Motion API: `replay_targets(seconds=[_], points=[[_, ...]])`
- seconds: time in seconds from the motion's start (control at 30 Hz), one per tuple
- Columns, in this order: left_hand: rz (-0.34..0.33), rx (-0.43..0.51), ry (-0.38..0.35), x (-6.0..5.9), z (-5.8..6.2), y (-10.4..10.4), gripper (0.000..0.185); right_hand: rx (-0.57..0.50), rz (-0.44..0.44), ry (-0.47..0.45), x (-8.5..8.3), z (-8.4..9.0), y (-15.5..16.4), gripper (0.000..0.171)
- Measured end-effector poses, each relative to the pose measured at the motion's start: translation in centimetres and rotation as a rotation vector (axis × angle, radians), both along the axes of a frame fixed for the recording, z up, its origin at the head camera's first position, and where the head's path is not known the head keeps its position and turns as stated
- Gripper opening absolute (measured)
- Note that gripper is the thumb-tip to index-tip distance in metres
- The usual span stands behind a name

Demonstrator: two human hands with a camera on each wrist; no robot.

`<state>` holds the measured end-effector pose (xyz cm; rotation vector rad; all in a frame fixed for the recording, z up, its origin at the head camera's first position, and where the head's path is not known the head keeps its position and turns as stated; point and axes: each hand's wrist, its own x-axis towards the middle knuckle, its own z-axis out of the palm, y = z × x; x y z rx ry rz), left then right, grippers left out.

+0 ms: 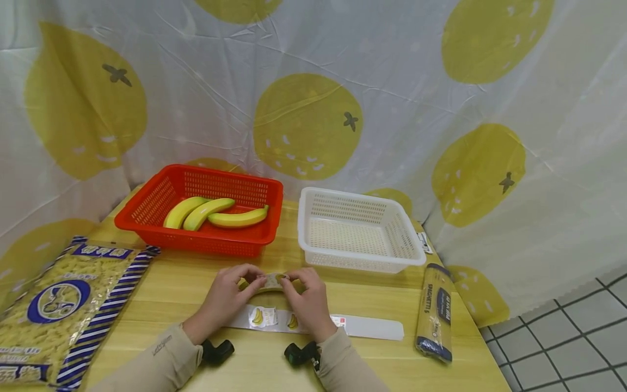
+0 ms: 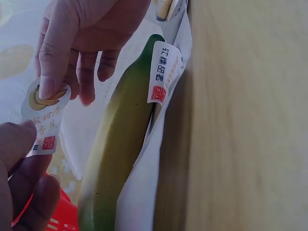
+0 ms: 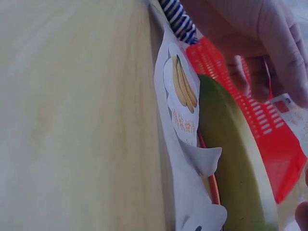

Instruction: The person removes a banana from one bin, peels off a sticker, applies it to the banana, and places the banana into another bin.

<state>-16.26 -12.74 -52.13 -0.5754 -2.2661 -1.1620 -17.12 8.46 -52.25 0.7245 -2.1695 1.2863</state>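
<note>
A sticker (image 2: pixel 44 120) is pinched between both hands at the table's (image 1: pixel 186 283) near middle, above a banana (image 1: pixel 268 284) lying on a white sticker strip (image 1: pixel 372 328). The left hand (image 1: pixel 226 296) nips its lower edge; the right hand (image 1: pixel 306 299) presses a fingertip on its top, other fingers curled. Beyond stand a red basket (image 1: pixel 147 209) with three bananas (image 1: pixel 215 213) and a white basket (image 1: pixel 360 231). A pasta bag (image 1: pixel 59 310) lies left, spaghetti (image 1: pixel 435 311) right.

Red basket (image 1: pixel 196 228) holds three yellow-green bananas (image 1: pixel 215 212). Right of it, a white basket (image 1: pixel 360 231). Left of the red basket, a pasta bag (image 1: pixel 59 310), yellow with blue-and-white stripes. Table (image 1: pixel 382 359) is pale yellow wood. Behind, a white curtain (image 1: pixel 401 81) with olive-yellow circles. Sticker (image 2: pixel 44 122) is white, printed with yellow bananas and a red stamp.
</note>
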Motion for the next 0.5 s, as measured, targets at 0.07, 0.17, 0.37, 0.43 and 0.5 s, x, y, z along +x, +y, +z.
replay_targets(seconds=[0.07, 0.17, 0.37, 0.43, 0.5], points=[[0.006, -0.009, -0.005, -0.19, -0.07, 0.06, 0.018, -0.006, -0.027, -0.041, -0.09, -0.02, -0.1, 0.014], [0.034, -0.018, -0.034, -0.38, -0.3, 0.15, 0.019, -0.023, -0.052, -0.115, -0.06, -0.02, -0.16, 0.014], [0.053, -0.01, -0.045, -0.53, -0.47, 0.3, 0.019, 0.043, -0.098, -0.062, -0.23, -0.07, -0.26, 0.005], [0.051, -0.005, -0.037, -0.58, -0.47, 0.33, 0.019, 0.073, -0.107, -0.01, -0.26, -0.04, -0.25, 0.006], [0.053, 0.0, -0.031, -0.67, -0.47, 0.36, 0.018, 0.086, -0.108, 0.027, -0.32, -0.09, -0.22, 0.008]])
